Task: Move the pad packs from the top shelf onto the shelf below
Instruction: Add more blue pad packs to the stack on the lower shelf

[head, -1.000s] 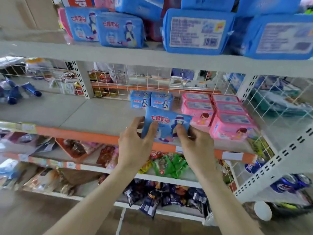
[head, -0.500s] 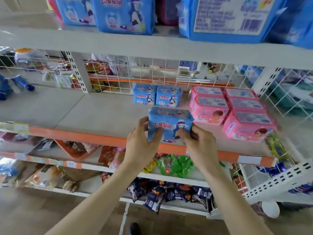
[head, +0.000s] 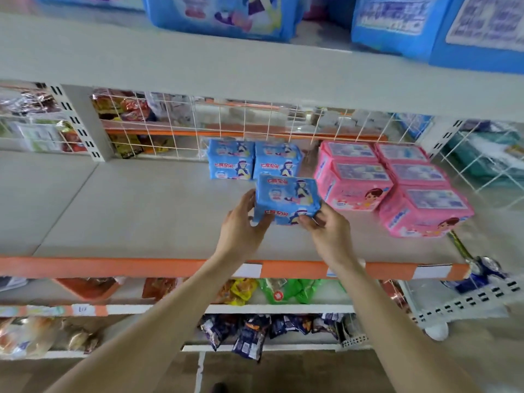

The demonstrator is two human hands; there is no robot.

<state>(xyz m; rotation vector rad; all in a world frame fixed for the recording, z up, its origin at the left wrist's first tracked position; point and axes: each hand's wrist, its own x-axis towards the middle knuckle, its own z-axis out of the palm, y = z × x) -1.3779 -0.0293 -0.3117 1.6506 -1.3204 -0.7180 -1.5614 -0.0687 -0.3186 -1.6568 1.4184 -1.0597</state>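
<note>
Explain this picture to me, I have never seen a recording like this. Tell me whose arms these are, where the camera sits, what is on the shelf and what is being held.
No machine here: the arms belong to a person, and the one camera is worn on their head, looking forward and down. The left hand and right hand together hold a blue pad pack by its ends over the middle shelf. At the back of that shelf stand two matching blue packs, with a block of pink packs to their right. Above, on the top shelf, sit more blue packs. Snack bags lie lower down.
</note>
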